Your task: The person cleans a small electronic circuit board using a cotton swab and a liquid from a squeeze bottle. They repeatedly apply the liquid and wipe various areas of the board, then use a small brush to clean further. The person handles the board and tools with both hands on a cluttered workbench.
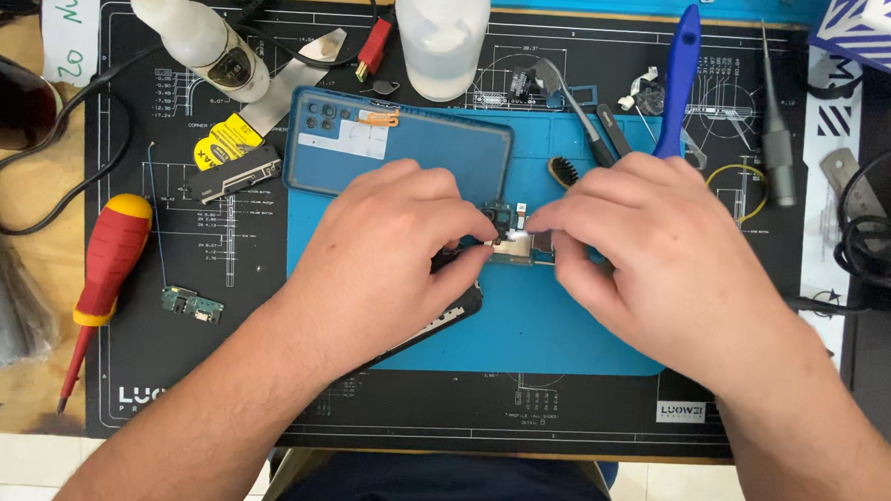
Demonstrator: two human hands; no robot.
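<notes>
Both hands meet over the blue mat (pixel 522 334): the left hand (pixel 380 253) and right hand (pixel 646 254) each pinch with curled fingertips a small circuit board (pixel 514 241) with a camera module, at the middle of the mat just below the blue phone back cover (pixel 420 149). Most of the board is hidden beneath the fingers, so its full outline can't be made out. The dark phone body (pixel 443 316) peeks out under the left palm, mostly covered, and a red screwdriver (pixel 109 266) lies well apart at the left.
</notes>
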